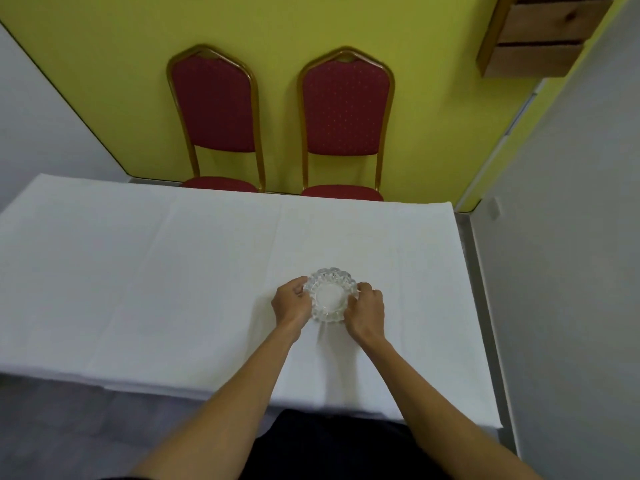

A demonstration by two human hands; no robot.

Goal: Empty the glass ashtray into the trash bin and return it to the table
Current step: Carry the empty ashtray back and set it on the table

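A round cut-glass ashtray (330,294) with a scalloped rim sits on the table (138,271), which is covered by a white cloth. Its bowl looks clear, with only white showing through. My left hand (290,303) grips its left rim and my right hand (366,310) grips its right rim. Both sets of fingers curl around the edge. No trash bin is in view.
Two red padded chairs with gold frames (216,112) (346,116) stand against the yellow wall beyond the table's far edge. A grey wall (571,271) runs close along the table's right side. Wooden shelving (540,32) hangs at the upper right.
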